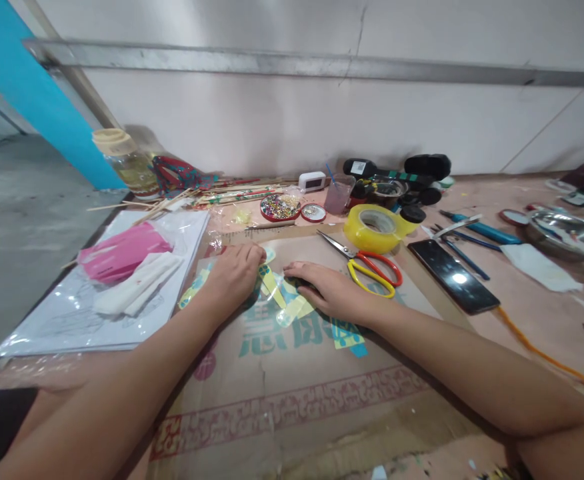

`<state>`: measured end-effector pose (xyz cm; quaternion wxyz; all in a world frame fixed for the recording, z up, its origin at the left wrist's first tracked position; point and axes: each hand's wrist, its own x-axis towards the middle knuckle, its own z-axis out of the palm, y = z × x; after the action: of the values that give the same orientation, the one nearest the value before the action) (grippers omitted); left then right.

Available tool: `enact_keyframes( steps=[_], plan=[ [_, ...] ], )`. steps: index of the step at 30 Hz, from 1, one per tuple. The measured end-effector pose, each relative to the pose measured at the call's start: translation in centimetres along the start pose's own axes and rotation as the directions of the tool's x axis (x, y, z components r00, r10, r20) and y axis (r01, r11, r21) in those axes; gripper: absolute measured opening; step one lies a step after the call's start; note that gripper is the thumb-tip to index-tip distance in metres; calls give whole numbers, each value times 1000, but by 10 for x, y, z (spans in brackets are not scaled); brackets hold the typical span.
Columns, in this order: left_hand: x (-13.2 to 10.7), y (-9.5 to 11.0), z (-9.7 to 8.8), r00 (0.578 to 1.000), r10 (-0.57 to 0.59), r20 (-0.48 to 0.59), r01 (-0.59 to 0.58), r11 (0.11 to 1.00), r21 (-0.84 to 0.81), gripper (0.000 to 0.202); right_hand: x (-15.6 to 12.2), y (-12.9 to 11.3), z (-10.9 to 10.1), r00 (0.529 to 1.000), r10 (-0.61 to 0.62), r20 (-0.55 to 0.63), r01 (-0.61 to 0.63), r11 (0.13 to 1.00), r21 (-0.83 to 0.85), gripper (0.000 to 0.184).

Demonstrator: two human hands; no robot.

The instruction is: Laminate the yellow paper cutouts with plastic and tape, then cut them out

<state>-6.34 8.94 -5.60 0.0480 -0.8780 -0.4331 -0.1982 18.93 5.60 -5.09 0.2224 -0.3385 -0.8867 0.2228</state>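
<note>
My left hand is closed, its fingers curled down over the cardboard sheet with the fingertips at a pale green paper cutout. What lies under the fingers is hidden. A yellow strip-shaped cutout with blue marks lies between my hands. My right hand rests palm down with fingers stretched out, over other pale yellow cutouts. Below its wrist is a yellow and blue cutout. Scissors with one red and one yellow handle lie beyond my right hand, blades parted slightly.
Behind the cardboard stand a yellow tape roll, a dish of sequins and a plastic cup. A phone, blue pliers and a metal bowl are right. Papers with a pink packet lie left.
</note>
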Motion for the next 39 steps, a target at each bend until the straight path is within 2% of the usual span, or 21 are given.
enact_keyframes(
  steps=[3, 7, 8, 11, 14, 17, 21, 29, 34, 39],
  plan=[
    [1, -1, 2, 1000, -29, -6, 29, 999, -22, 19, 7, 0, -4, 998, 67, -6, -67, 997, 39, 48],
    [3, -3, 3, 998, -70, -5, 69, 996, -60, 19, 39, -2, -9, 989, 145, 1, -145, 989, 38, 61],
    [3, -3, 3, 997, -78, -4, 78, 995, -69, 19, 49, -1, -8, 987, 161, -4, -160, 987, 33, 57],
    [3, -3, 2, 995, -102, 0, 102, 990, -102, 20, 77, 1, 3, 983, 178, -52, -177, 984, 24, 29],
    [2, -4, 2, 992, -122, 17, 124, 980, -155, 20, 91, 4, 18, 977, 170, -126, -168, 985, 26, 4],
    [4, -8, 1, 986, -160, 39, 164, 957, -240, 21, 92, 5, 25, 969, 179, -171, -171, 983, 62, 7],
    [8, -18, -7, 968, -233, 95, 251, 898, -362, 31, 90, 6, 24, 966, 200, -166, -182, 976, 118, 9],
    [10, -38, -24, 942, -145, 304, 280, 839, -466, 39, 91, 6, 20, 959, 247, -141, -219, 957, 191, 11],
    [8, -39, -26, 930, -133, 343, 302, 808, -506, 32, 90, 4, 19, 957, 262, -127, -229, 946, 229, 11],
    [9, -31, -24, 913, -178, 368, 365, 758, -540, 39, 89, 4, 17, 960, 245, -136, -213, 954, 211, 10]
  ],
)
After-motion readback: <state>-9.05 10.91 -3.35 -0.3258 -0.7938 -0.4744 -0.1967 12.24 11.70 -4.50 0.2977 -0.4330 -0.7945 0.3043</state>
